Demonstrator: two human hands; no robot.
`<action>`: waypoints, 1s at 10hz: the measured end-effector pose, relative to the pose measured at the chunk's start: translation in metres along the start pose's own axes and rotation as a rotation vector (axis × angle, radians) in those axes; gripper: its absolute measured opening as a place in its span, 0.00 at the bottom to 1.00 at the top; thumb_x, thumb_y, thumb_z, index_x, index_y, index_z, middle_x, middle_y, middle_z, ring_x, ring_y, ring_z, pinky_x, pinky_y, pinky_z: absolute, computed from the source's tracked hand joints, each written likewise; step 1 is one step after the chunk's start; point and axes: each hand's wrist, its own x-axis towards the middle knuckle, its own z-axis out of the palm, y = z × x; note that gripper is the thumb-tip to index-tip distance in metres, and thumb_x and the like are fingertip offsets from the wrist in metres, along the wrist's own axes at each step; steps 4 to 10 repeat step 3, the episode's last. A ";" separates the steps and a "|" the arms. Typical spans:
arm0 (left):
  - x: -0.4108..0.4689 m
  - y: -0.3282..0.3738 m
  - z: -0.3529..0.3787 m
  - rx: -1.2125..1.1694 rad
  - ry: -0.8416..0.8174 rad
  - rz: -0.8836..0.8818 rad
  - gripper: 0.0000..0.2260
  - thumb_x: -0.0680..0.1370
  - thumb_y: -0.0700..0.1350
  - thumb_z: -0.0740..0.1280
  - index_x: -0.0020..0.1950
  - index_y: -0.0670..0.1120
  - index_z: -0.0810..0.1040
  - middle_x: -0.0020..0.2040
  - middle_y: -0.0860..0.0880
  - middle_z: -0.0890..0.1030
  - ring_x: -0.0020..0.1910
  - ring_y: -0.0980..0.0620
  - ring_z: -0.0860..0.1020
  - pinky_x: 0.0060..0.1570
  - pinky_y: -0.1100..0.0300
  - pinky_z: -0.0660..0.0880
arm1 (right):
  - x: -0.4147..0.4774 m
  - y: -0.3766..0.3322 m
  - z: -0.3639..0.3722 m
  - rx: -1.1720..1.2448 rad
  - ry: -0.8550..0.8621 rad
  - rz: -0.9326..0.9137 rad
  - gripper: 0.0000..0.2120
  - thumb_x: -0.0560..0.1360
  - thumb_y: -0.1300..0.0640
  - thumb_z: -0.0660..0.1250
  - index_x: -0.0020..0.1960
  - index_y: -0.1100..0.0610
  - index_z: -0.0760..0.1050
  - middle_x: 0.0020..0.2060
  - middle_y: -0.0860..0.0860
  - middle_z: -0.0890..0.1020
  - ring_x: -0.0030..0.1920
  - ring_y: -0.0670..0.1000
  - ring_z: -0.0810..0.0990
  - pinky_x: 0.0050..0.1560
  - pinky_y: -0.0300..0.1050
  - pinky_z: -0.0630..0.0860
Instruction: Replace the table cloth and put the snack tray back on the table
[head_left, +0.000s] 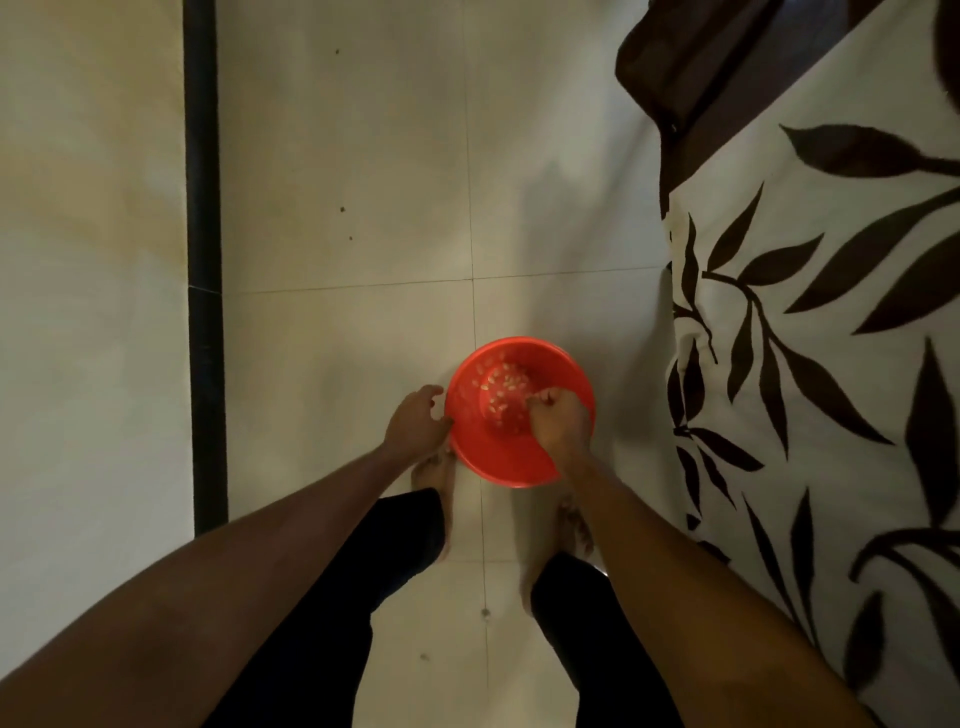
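home, tiled floor (363, 156), leaf-print cloth (831, 364)

Bare floor (363, 182) lies open leftward; the leaf-patterned cloth (831, 415) blocks the right.

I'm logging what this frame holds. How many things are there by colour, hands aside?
Red: 1, the bowl holding pale snack pieces, too small to count
White with dark leaves: 1, the cloth
Dark brown: 1, the fabric above the cloth
Total: 3
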 end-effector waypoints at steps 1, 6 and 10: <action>-0.022 0.004 -0.014 -0.027 0.035 -0.008 0.22 0.76 0.43 0.69 0.71 0.43 0.72 0.64 0.41 0.77 0.59 0.44 0.77 0.59 0.55 0.72 | -0.017 -0.011 -0.002 -0.089 -0.127 -0.030 0.15 0.77 0.48 0.65 0.54 0.55 0.84 0.53 0.56 0.86 0.56 0.60 0.83 0.57 0.50 0.78; -0.087 0.009 -0.042 -0.069 -0.024 -0.015 0.13 0.77 0.44 0.67 0.61 0.45 0.80 0.55 0.46 0.82 0.45 0.52 0.79 0.42 0.68 0.71 | -0.079 -0.034 -0.025 -0.085 -0.233 -0.097 0.08 0.77 0.53 0.69 0.48 0.57 0.83 0.51 0.57 0.85 0.55 0.58 0.82 0.54 0.47 0.75; -0.087 0.009 -0.042 -0.069 -0.024 -0.015 0.13 0.77 0.44 0.67 0.61 0.45 0.80 0.55 0.46 0.82 0.45 0.52 0.79 0.42 0.68 0.71 | -0.079 -0.034 -0.025 -0.085 -0.233 -0.097 0.08 0.77 0.53 0.69 0.48 0.57 0.83 0.51 0.57 0.85 0.55 0.58 0.82 0.54 0.47 0.75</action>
